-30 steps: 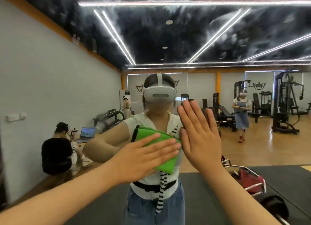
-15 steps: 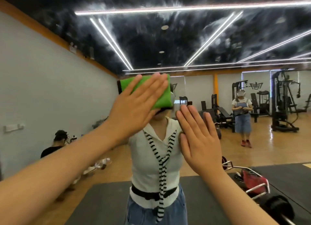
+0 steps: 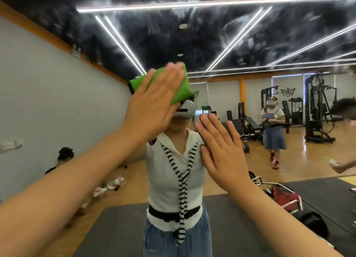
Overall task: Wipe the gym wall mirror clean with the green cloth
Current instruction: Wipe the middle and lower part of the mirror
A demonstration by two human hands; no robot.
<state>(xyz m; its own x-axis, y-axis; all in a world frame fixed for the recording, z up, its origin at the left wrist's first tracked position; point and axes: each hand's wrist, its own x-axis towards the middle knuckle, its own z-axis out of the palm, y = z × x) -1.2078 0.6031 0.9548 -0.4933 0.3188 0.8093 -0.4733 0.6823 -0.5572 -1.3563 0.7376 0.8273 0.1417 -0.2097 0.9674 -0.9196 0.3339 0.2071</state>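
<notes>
The left hand (image 3: pixel 154 102) is pressing the folded green cloth with a dark edge (image 3: pixel 184 85) flat against the large gym wall mirror (image 3: pixel 250 45). Its fingers are lying straight and close together across the cloth, not curling round it. The cloth is sitting high on the glass, tilted, with its lower corner overlapping the top of the reflected white headset (image 3: pixel 187 110).

One second ago the cloth was lying at the chest level of the reflected person. Half a second ago it was covering the headset. It is now standing slightly higher and further to the right, so the front of the headset is showing again below it. The left forearm is accordingly reaching up at a steeper angle.

The right hand (image 3: pixel 221 150) is staying open, fingers straight and slightly spread, palm toward the glass beside the reflected shoulder. Its place has hardly changed across the three moments. Whether it is touching the glass cannot be told.

At the right edge, a second person's forearm (image 3: pixel 344 166) and dark hair (image 3: pixel 344 108) are now entering the view; neither was visible earlier. The reflected person in a blue denim dress (image 3: pixel 273 139) is remaining in the background near the black weight machines (image 3: pixel 317 110).
</notes>
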